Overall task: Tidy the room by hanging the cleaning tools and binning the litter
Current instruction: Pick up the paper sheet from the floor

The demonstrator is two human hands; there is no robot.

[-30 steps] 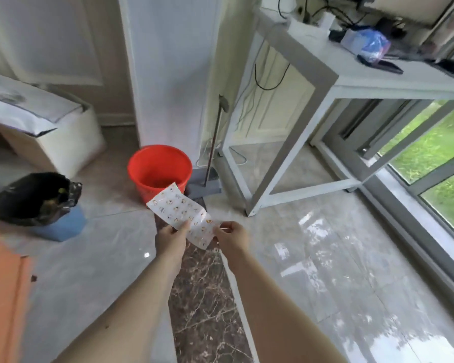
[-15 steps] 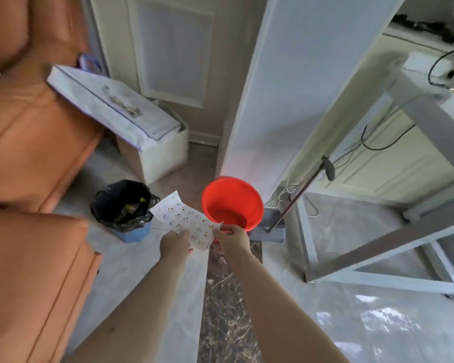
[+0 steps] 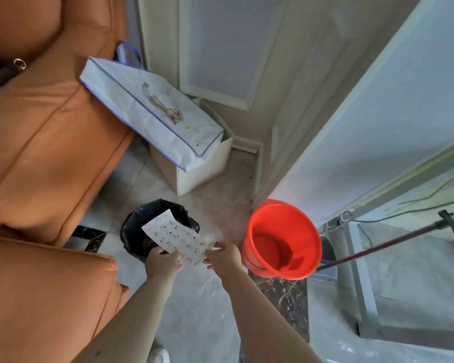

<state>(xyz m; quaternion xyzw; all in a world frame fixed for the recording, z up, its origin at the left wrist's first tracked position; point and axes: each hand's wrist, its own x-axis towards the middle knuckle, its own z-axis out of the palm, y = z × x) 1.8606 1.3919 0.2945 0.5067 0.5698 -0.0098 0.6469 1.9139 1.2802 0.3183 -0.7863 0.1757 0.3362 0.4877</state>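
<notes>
A white sheet of paper (image 3: 176, 238) printed with small coloured pictures is held flat between both hands. My left hand (image 3: 162, 263) grips its near left edge and my right hand (image 3: 223, 255) pinches its right end. The sheet hangs partly over the bin (image 3: 134, 229), a small pail lined with a black bag, standing on the floor just beyond my left hand. A long-handled cleaning tool (image 3: 393, 243) leans at the right, its dark handle running behind the red bucket (image 3: 283, 239).
An orange sofa (image 3: 37, 153) fills the left side. A white box with a white paper bag (image 3: 152, 111) on top stands by the wall beyond the bin. A white table frame (image 3: 362, 297) is at the right. Cables trail near the wall.
My view has swung left and closer to the bin. The sheet, which was over the floor near the red bucket, is now over the bin's mouth, still held by both hands.
</notes>
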